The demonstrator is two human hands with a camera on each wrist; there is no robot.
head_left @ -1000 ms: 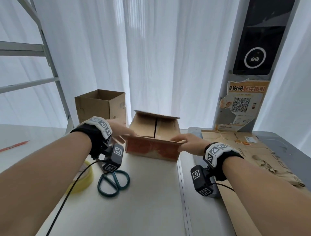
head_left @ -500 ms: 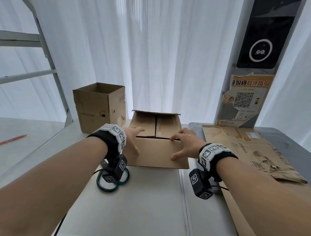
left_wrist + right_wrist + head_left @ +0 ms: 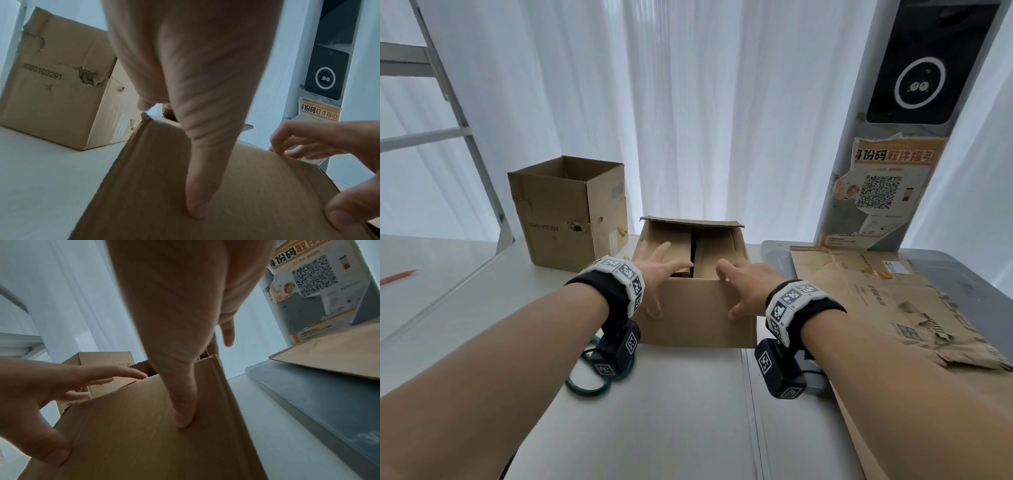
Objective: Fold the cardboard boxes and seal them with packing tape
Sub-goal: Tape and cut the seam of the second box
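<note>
A brown cardboard box [image 3: 695, 315] stands open-topped at the table's middle, with two inner flaps meeting at a seam inside. My left hand [image 3: 664, 287] grips the near wall's left part, thumb pressed on the outer face [image 3: 195, 211] and fingers reaching over the top edge. My right hand [image 3: 729, 289] grips the right part the same way, its thumb [image 3: 183, 418] flat on the cardboard [image 3: 133, 434]. The far flap stands up. No tape roll shows.
A taller open box [image 3: 568, 212] stands at the back left. Flattened torn cardboard [image 3: 876, 301] lies on a grey slab at right. Green-handled scissors [image 3: 585, 387] lie under my left wrist. A grey pillar with a QR poster [image 3: 880, 192] rises behind; a ladder [image 3: 465, 137] is at left.
The near panel has swung from level down to face me. Both hands have slid from its side corners to its top edge, and the fingers now reach into the box.
</note>
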